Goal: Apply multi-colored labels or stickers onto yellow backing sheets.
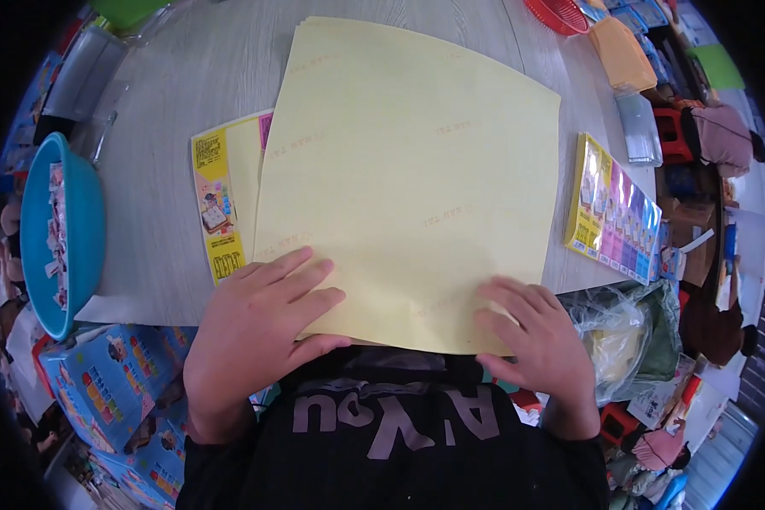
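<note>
A large pale yellow sheet of paper (408, 161) with faint repeated print lies on the table in front of me, its near edge close to my body. My left hand (263, 319) rests on its near left corner, fingers spread over the paper and the thumb along the near edge. At the near right corner is my right hand (535, 336), slightly blurred, with its fingers apart on the sheet. Partly under the sheet's left side lies a yellow printed card (215, 200). Whether more sheets lie beneath is hidden.
A turquoise basin (93, 221) with small wrapped pieces stands at the table's left edge. On the right lies a stack of colourful printed cards (612, 208). Blue printed boxes (102, 382) sit below left, a clear plastic bag (608, 340) below right. A red basket (561, 15) is at the far right.
</note>
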